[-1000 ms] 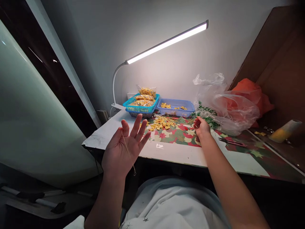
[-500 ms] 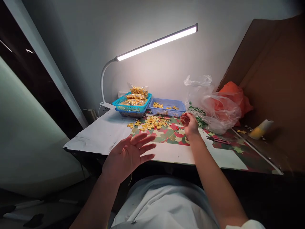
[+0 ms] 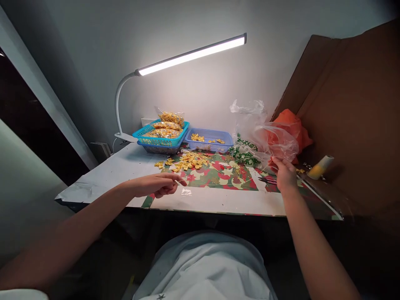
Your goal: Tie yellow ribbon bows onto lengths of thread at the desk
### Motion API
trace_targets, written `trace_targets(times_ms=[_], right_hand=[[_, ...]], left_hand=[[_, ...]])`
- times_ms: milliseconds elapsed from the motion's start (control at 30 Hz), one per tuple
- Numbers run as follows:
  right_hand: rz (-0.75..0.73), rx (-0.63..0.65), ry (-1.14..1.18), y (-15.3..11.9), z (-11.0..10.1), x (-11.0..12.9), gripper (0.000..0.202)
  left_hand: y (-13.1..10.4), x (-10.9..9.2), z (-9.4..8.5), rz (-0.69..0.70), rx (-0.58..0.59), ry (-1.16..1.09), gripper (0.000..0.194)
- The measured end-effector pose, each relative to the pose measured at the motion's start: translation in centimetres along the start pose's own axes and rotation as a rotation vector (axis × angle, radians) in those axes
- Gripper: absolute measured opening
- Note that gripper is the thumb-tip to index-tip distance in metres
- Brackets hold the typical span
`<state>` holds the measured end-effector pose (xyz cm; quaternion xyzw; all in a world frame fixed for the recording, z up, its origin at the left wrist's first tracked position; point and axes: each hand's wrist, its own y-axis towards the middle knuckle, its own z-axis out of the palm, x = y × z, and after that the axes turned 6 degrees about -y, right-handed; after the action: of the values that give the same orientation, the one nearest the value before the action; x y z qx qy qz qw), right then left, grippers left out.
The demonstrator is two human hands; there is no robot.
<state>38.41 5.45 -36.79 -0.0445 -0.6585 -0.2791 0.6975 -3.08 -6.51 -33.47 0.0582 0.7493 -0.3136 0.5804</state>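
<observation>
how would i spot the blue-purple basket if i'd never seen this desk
Find the lit desk lamp, then look below its bar, at the back of the table. The blue-purple basket sits right of the turquoise one, holding loose yellow pieces, not filled bags.

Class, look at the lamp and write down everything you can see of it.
The lamp is lit. Its long, straight bar glows white below a darker edge and slopes up to the right. A pale, curved neck rises from a flat foot at the back left of the table, near the turquoise basket. The surface looks smooth, perhaps plastic. A thin cord shows by the foot. Nothing touches the bar's free end.
</observation>
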Motion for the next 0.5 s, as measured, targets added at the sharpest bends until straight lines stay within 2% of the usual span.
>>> trace_targets(times_ms=[67, 133, 200, 267, 333, 500], right_hand=[[-0.05, 0.083, -0.213, -0.4, -1.8, -0.7, 0.03], [-0.092, 0.259, -0.387, -1.4, -2.7, -0.9, 0.028], [-0.147, 0.437, -0.472, -2.6, -2.7, -0.7, 0.021], [-0.203, 0.546, -0.472, -3.8, -2.1, -0.1, 0.015], [-0.212, 0.611, -0.435, -4.9, -1.0, 0.7, 0.017], [-0.246, 0.796, -0.377, -7.9, 3.5, 2.1, 0.013]], left_hand=[[-0.1, -0.1, -0.5, -0.01, -0.06, 0.163, 0.051], [-0.1, 0.1, -0.6, -0.008, -0.092, 0.288, 0.057], [0.1, 0.4, -0.7, 0.026, -0.081, 0.362, 0.059], [0.2, 0.6, -0.8, 0.072, -0.061, 0.405, 0.057], [0.2, 0.8, -0.9, 0.092, -0.064, 0.432, 0.055], [0.3, 1.1, -1.2, 0.078, -0.097, 0.455, 0.058]])
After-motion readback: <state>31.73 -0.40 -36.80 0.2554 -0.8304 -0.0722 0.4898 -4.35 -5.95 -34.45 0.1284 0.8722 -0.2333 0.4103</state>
